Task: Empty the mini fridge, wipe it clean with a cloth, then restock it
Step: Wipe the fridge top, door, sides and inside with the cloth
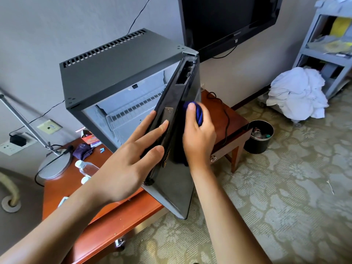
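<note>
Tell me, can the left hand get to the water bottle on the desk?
Probably yes. The left hand only rests flat on the fridge door, holding nothing, and the water bottle lies just below it on the desk with nothing between them.

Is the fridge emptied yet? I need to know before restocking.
Empty as far as visible: the mini fridge shows only a bare wire shelf; the door hides part.

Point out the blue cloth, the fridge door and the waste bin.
blue cloth (198, 113): head view, on the bunched fabric showing past the right hand's fingers.
fridge door (174, 189): head view, on the glossy black outer face, lower part.
waste bin (256, 144): head view, on its black outer wall.
</note>
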### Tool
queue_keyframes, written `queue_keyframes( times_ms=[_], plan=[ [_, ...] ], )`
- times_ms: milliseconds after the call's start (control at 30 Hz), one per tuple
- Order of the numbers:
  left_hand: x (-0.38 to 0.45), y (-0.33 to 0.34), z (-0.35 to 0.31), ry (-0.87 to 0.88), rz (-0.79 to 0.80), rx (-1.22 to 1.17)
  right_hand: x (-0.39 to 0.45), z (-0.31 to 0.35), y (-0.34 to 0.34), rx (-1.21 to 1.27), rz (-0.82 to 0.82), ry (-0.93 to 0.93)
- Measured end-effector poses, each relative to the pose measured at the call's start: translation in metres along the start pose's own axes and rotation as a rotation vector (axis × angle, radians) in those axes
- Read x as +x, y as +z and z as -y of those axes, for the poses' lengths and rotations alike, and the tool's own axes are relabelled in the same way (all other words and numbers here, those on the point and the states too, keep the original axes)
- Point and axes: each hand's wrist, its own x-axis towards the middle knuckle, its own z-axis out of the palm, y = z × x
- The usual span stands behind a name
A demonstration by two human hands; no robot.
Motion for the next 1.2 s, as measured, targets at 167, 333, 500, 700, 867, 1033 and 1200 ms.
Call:
queue_keyframes(
  times_ms=[167, 333, 500, 700, 867, 1033, 1200],
  plan=[
    [-0.001, 0.001, -0.001, 0.007, -0.005, -0.006, -0.025, -0.151, -0.013, -0.236, 0.091, 0.448],
    [-0.001, -0.003, 0.0, 0.008, -0.001, -0.001, -0.087, -0.278, -0.027, -0.457, 0.249, 0.854],
    [0.0, -0.01, 0.004, 0.013, 0.007, 0.005, -0.066, -0.248, -0.017, -0.41, 0.224, 0.851],
    [0.01, -0.031, -0.002, -0.023, 0.029, 0.189, 0.02, -0.091, 0.007, -0.105, 0.095, 0.461],
    [0.043, -0.037, -0.015, -0.05, -0.013, 0.306, 0.045, 0.024, 0.017, 0.029, 0.05, 0.193],
    [0.08, -0.012, -0.022, -0.109, -0.051, 0.468, 0.042, 0.013, 0.014, 0.008, 0.063, 0.088],
    [0.088, -0.014, -0.015, -0.108, 0.067, 0.37, 0.033, -0.089, 0.017, -0.075, 0.05, 0.32]
  ],
)
